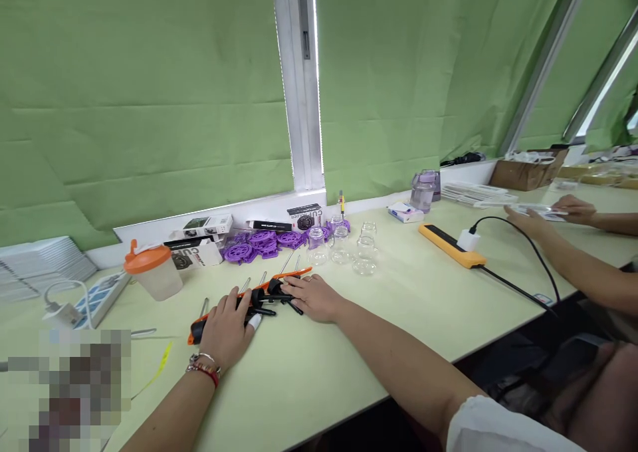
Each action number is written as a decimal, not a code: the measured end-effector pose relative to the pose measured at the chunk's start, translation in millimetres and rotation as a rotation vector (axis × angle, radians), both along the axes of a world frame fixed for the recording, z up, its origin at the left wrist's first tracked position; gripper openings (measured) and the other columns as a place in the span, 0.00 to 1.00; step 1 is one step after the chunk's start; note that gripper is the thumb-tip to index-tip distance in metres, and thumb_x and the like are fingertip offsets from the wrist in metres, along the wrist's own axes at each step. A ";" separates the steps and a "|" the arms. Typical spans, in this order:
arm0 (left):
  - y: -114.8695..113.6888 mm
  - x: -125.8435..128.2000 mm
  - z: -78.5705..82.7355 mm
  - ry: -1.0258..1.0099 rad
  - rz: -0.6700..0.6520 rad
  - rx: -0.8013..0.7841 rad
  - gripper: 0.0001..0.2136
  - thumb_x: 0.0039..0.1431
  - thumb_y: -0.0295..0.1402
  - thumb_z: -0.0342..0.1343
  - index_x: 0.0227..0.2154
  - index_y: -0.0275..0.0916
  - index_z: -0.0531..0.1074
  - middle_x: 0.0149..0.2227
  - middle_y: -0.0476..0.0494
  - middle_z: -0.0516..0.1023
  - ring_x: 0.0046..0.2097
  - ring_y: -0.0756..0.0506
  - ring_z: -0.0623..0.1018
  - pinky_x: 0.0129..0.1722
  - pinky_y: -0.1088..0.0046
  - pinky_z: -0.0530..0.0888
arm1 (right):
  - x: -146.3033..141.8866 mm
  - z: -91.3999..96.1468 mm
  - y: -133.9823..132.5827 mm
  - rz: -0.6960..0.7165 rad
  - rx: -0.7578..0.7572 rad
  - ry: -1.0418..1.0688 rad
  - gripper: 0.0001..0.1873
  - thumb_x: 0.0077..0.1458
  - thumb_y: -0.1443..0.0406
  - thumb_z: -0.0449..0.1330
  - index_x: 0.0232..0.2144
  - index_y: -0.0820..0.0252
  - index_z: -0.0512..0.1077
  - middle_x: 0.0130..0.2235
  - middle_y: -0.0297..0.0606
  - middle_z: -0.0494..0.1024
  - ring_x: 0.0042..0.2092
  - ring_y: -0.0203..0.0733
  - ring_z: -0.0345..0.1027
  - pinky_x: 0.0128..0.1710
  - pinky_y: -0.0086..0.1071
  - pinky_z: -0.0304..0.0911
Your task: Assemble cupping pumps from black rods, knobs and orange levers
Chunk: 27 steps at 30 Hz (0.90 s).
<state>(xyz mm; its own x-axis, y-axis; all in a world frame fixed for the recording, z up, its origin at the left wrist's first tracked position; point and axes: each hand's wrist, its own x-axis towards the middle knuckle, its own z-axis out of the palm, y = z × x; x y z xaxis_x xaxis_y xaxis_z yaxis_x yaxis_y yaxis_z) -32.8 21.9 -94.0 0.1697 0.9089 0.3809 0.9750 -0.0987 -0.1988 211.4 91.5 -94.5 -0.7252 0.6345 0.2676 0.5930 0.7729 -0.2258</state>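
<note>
A set of screwdrivers (269, 298) with black handles and thin metal shafts lies on the table, along an orange strip-like holder (298, 272). The shafts point away from me. My left hand (225, 329) is closed over the left part of the set, its fingers bent across the black handles; a white wrap covers the thumb tip. At the other end, my right hand (316, 298) has its fingers on the holder and a handle. Both palms hide part of the set. Beyond it are purple plastic parts (262, 244) and several clear glass jars (340, 246).
An orange-lidded cup (157, 272) and a white power strip (102, 299) stand left. Printed boxes (197, 252) line the back. To the right lie an orange power strip (451, 246) with a cable and a purple bottle (423, 189). Another person's hands (531, 223) work far right.
</note>
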 end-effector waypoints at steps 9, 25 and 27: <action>12.5 31.9 9.7 0.088 -0.302 -0.041 0.29 0.58 0.39 0.47 0.62 0.37 0.55 0.66 0.35 0.51 0.64 0.34 0.56 0.58 0.53 0.57 | 0.4 -1.5 3.3 0.015 0.034 0.009 0.26 0.64 0.59 0.43 0.63 0.49 0.53 0.65 0.35 0.53 0.61 0.52 0.54 0.55 0.49 0.49; 40.0 30.8 2.1 -0.040 -0.248 -0.101 0.26 0.61 0.45 0.43 0.60 0.40 0.60 0.64 0.34 0.56 0.62 0.34 0.60 0.57 0.51 0.58 | 39.0 3.8 19.3 -0.135 -0.240 0.158 0.37 0.56 0.52 0.54 0.63 0.63 0.53 0.65 0.48 0.51 0.65 0.53 0.47 0.62 0.46 0.47; 35.9 31.2 9.3 -0.034 -0.246 -0.093 0.28 0.61 0.46 0.43 0.62 0.40 0.58 0.64 0.34 0.56 0.62 0.35 0.59 0.58 0.52 0.57 | 37.8 0.7 21.3 -0.135 -0.234 0.119 0.37 0.56 0.52 0.53 0.62 0.65 0.55 0.64 0.50 0.55 0.64 0.53 0.49 0.61 0.46 0.47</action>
<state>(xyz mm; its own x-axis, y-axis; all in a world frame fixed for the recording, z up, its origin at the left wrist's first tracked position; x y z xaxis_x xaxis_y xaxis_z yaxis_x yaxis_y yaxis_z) -1.7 57.8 -84.7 0.3783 0.8731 0.3075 0.9255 -0.3499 -0.1451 249.2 112.7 -93.8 -0.6022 0.7777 0.1804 0.6458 0.6074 -0.4626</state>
